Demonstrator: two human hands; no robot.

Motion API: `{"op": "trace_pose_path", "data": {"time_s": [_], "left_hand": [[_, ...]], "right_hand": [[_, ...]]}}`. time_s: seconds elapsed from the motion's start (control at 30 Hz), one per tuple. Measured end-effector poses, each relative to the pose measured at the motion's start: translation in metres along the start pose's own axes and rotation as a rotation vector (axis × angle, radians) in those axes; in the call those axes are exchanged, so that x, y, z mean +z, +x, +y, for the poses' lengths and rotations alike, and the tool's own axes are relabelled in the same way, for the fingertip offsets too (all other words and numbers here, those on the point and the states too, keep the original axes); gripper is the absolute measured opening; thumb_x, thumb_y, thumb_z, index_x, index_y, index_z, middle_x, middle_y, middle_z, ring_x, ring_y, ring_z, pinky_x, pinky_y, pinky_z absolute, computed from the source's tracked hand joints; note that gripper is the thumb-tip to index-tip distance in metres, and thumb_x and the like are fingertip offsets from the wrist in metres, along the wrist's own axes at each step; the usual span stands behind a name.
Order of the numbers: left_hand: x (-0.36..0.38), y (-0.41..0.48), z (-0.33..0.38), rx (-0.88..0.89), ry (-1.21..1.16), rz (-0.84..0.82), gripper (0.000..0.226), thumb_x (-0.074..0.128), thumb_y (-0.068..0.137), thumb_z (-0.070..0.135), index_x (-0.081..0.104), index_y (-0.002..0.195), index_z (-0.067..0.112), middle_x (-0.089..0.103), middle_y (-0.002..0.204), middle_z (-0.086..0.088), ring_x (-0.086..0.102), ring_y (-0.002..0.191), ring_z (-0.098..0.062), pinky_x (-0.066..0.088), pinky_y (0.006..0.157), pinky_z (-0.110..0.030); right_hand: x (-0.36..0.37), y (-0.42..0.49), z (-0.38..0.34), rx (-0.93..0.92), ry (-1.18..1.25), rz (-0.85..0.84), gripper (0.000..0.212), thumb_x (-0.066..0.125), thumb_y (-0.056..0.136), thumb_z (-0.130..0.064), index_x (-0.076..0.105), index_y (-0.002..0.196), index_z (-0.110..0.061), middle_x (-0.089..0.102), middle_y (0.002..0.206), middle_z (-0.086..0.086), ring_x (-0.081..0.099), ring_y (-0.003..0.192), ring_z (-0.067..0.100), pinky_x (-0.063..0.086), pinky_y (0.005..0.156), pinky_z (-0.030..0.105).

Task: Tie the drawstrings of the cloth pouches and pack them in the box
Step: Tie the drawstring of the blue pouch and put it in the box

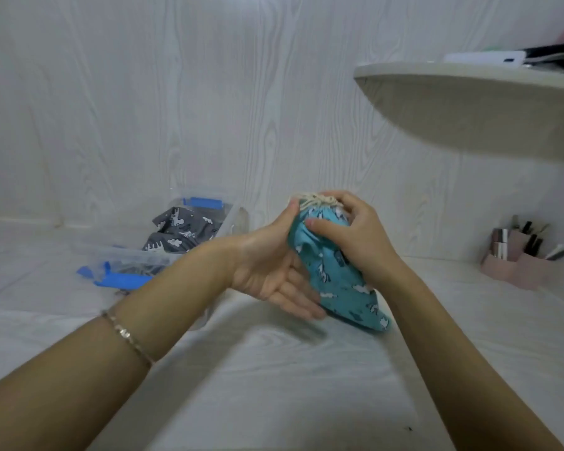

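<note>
Two hands held a teal pouch (pixel 337 278) in the air above the white surface (pixel 274 369), in the middle of the head view. The pouch hung tilted, its gathered neck up and away from the person, its rounded bottom lower and nearer. A cream drawstring (pixel 318 201) was bunched across the closed neck.

The left hand (pixel 267 271) lay palm up against the pouch's left side, its fingers stretched nearly straight beneath the cloth and its thumb reaching up to touch the neck just beside the cord. A thin bracelet (pixel 127 336) circled that forearm. The right hand (pixel 358 236) gripped the upper part of the pouch, fingers curled over the top by the cord and thumb pressed on the front of the fabric.

To the left and farther back, a clear plastic box (pixel 230 219) with blue latches stood open on the surface, a grey pouch (pixel 183 232) with white prints lying inside it. A rounded shelf (pixel 469 109) jutted from the wall at upper right, and a pink holder (pixel 518 268) of small items stood at the right edge.
</note>
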State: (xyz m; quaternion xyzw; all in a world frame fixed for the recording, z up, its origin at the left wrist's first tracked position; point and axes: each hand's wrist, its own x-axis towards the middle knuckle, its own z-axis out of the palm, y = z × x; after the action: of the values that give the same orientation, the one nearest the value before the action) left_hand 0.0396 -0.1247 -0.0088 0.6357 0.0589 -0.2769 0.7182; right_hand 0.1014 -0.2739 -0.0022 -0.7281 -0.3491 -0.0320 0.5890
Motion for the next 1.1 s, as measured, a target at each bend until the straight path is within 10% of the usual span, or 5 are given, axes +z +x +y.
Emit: {"op": "trace_pose_path", "data": {"time_s": [0.3,0.47,0.77,1.0,1.1], "left_hand": [[-0.006,-0.017,0.077,0.562,-0.54,0.163,0.053,0.03,0.093,0.036,0.064,0.07,0.003,0.066,0.071,-0.016,0.064,0.068,-0.029,0.05,0.077,-0.044],[-0.03,-0.038,0.114,0.664,-0.528,0.249,0.05,0.029,0.088,0.03,0.06,0.105,-0.005,0.063,0.108,-0.026,0.058,0.1,-0.04,0.044,0.091,-0.055],[-0.08,-0.072,0.156,0.857,-0.643,0.243,0.024,0.036,0.085,0.026,0.038,0.067,0.012,0.047,0.091,-0.011,0.046,0.12,-0.033,0.046,0.089,-0.059],[-0.094,-0.08,0.159,0.858,-0.562,0.246,0.02,0.039,0.081,0.026,0.038,0.066,0.012,0.045,0.075,-0.008,0.048,0.07,-0.026,0.05,0.076,-0.052],[-0.109,-0.09,0.152,0.878,-0.551,0.24,0.011,0.043,0.068,0.022,0.034,0.065,0.016,0.039,0.071,-0.005,0.04,0.066,-0.02,0.047,0.085,-0.05]], "right_hand": [[0.026,0.03,-0.063,-0.173,0.149,-0.035,0.035,0.061,0.092,-0.02,0.047,0.124,-0.02,0.073,0.084,-0.006,0.069,0.074,0.0,0.05,0.061,0.011],[0.027,0.038,-0.058,-0.278,0.25,0.18,0.027,0.056,0.095,-0.012,0.048,0.12,-0.017,0.066,0.106,0.002,0.065,0.092,0.006,0.051,0.08,0.019],[0.05,0.064,-0.034,-0.313,0.205,0.168,0.035,0.059,0.09,0.003,0.049,0.114,-0.021,0.062,0.105,0.005,0.06,0.095,0.013,0.051,0.089,0.03],[0.074,0.14,0.0,-0.032,-0.083,0.17,0.131,0.087,0.059,-0.034,-0.007,0.15,-0.039,0.033,0.152,-0.005,0.043,0.134,0.015,0.043,0.105,0.041],[0.09,0.175,0.016,-0.035,0.075,-0.132,0.091,0.088,0.066,-0.015,0.039,0.142,-0.014,0.066,0.123,0.003,0.065,0.11,0.022,0.056,0.09,0.045]]}}
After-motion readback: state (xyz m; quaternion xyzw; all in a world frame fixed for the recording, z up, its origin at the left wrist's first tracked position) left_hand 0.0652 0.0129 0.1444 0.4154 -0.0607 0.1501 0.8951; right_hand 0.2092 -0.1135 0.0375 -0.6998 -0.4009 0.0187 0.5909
